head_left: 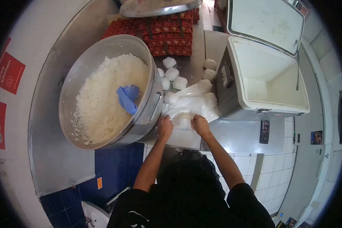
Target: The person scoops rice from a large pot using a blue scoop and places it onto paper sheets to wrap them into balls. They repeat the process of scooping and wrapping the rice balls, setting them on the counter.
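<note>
My left hand [165,127] is closed on the left side of a white plastic sheet [182,104] on the metal counter. My right hand [200,125] is closed on the sheet's right side. Between the hands, at the sheet's near edge, lies a small pale mound of rice [184,116]. Several wrapped white bundles [171,74] sit beyond the sheet, and more [209,69] stand by the cooler. To the left, a large metal pot [66,114] holds white rice [102,91], with a blue scoop or cloth [127,99] on top.
An open white-lined cooler [237,76] stands at the right, its lid [268,22] raised. Stacked red egg trays [167,36] are at the back, below a round metal lid [159,9]. A black phone-like device [264,132] lies on the counter at the right.
</note>
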`<control>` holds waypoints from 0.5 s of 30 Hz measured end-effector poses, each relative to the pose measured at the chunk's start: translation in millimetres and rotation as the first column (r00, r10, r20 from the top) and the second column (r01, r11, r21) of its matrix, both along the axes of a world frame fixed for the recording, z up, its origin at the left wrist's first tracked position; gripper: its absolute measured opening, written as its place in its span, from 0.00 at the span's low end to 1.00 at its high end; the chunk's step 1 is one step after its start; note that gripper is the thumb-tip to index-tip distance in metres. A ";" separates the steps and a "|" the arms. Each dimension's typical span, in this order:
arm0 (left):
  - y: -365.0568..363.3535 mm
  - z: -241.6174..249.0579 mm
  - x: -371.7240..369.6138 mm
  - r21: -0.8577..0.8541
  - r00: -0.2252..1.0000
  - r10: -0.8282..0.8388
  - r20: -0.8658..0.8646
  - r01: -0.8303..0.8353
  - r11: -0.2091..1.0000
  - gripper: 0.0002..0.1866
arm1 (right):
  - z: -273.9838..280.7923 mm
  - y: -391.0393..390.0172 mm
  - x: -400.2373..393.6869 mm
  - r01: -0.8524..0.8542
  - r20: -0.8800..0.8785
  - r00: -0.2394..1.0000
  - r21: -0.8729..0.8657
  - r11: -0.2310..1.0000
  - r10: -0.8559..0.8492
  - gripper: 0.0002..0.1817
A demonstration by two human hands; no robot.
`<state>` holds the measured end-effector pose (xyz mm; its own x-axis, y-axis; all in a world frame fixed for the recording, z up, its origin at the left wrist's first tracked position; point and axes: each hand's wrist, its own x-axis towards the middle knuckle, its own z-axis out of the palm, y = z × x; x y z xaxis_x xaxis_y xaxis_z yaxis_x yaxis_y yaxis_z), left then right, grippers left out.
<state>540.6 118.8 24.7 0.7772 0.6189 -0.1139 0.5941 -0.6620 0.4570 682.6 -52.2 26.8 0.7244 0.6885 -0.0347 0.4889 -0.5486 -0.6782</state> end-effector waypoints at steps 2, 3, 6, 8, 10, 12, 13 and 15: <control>-4.1 14.2 -2.4 0.198 0.985 -0.053 0.166 0.020 0.980 0.19 | 10.3 -3.0 1.5 -0.024 0.072 0.997 -0.060 0.998 0.028 0.11; -4.1 10.3 -2.8 0.177 0.961 -0.103 0.258 0.058 0.982 0.28 | 18.8 -5.8 -2.0 0.049 0.251 0.966 0.043 0.998 -0.058 0.13; -19.0 68.7 -7.9 0.284 0.908 -0.325 0.264 0.249 0.926 0.33 | 22.0 -24.3 11.4 0.114 0.285 0.933 0.344 0.932 -0.219 0.20; -24.6 63.2 -8.3 0.200 0.906 -0.338 0.255 0.293 0.935 0.35 | 24.5 -41.0 11.0 0.349 -0.202 0.932 0.285 0.893 -0.300 0.19; -33.3 55.6 -13.0 0.109 0.898 -0.354 0.260 0.337 0.935 0.37 | 0.4 -70.9 22.3 0.391 -0.347 0.891 0.257 0.883 -0.294 0.20; -38.6 50.0 -15.1 0.079 0.920 -0.351 0.175 0.342 0.936 0.41 | -2.4 -79.8 22.4 0.443 -0.473 0.829 0.226 0.868 -0.299 0.21; -39.1 51.9 -16.0 0.072 0.919 -0.351 0.177 0.344 0.936 0.41 | 9.0 -85.0 22.8 0.516 -0.607 0.723 0.158 0.842 -0.330 0.22; -46.0 54.9 -23.9 0.100 0.914 -0.396 0.084 0.388 0.916 0.41 | 18.7 -96.4 18.8 0.591 -0.742 0.556 0.035 0.806 -0.375 0.23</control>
